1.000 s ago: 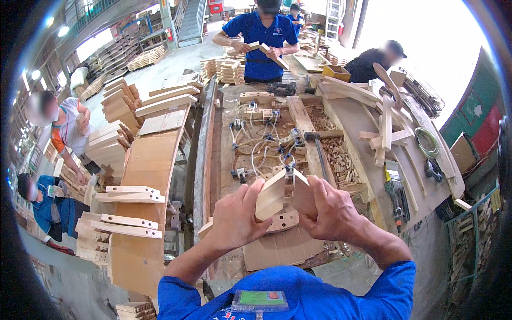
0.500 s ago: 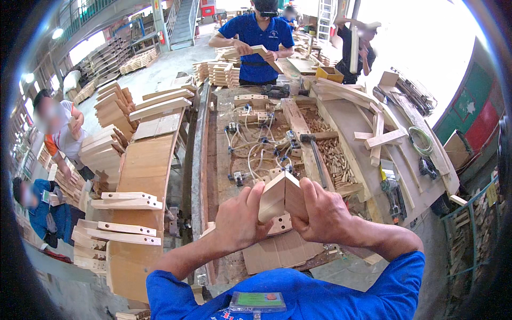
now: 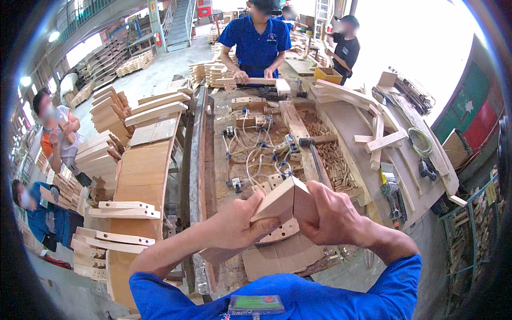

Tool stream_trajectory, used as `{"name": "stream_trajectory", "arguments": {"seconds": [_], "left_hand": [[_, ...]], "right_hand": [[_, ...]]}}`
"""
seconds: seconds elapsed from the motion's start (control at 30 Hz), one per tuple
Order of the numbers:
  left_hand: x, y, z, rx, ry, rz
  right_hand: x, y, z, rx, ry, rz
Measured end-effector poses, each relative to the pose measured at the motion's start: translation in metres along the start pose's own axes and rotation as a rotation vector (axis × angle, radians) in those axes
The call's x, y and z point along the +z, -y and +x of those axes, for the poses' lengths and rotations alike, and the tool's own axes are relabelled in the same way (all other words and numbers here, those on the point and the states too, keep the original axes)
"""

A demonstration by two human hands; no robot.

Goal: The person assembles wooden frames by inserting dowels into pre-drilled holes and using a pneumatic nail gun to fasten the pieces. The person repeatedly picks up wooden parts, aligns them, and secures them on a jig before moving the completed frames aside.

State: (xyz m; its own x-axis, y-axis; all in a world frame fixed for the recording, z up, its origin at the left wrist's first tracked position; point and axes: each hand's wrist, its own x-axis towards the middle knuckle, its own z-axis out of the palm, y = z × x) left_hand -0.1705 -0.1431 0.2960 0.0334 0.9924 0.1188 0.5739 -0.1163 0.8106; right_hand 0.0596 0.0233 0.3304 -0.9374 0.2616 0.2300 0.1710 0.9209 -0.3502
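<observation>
My left hand point(image 3: 234, 221) is closed round a pale wooden piece point(image 3: 276, 204), thumb along its lower edge. My right hand point(image 3: 333, 216) grips a second wooden piece point(image 3: 304, 205), fingers wrapped over its outer side. The two pieces meet at a peaked corner, with a thin dark seam running down between them. Just beneath is a wooden block with dark holes point(image 3: 282, 231), partly hidden by my hands. A sheet of cardboard point(image 3: 282, 257) lies on the bench near my body.
Beyond my hands, clear hoses point(image 3: 250, 154) and clamps cover the bench. A hammer point(image 3: 314, 154) lies beside a bin of wooden dowels point(image 3: 336, 162). Drilled wooden parts point(image 3: 125, 238) sit on the left table point(image 3: 144, 173). At right lies a power tool point(image 3: 393, 197). A co-worker point(image 3: 255, 40) stands opposite.
My left hand has shifted left and the left wooden piece leans further over; the corner stays joined. The co-worker opposite has lowered a wooden piece to the bench.
</observation>
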Motion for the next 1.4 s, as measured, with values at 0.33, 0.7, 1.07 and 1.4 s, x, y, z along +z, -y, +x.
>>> {"name": "stream_trajectory", "arguments": {"seconds": [0.33, 0.7, 1.07, 1.4], "left_hand": [[-0.003, 0.027, 0.06, -0.131, -0.026, 0.35], [0.122, 0.112, 0.013, -0.107, -0.148, 0.574], [0.124, 0.212, -0.015, -0.322, 0.193, 0.451], [0.147, 0.258, 0.021, -0.231, 0.227, 0.525]], "right_hand": [[0.051, -0.067, 0.014, 0.1, -0.188, 0.128], [0.205, -0.163, 0.006, 0.89, -1.133, 1.247], [0.258, -0.139, -0.095, 1.35, -0.302, 1.517], [0.25, -0.146, -0.098, 1.156, -0.167, 1.279]]}}
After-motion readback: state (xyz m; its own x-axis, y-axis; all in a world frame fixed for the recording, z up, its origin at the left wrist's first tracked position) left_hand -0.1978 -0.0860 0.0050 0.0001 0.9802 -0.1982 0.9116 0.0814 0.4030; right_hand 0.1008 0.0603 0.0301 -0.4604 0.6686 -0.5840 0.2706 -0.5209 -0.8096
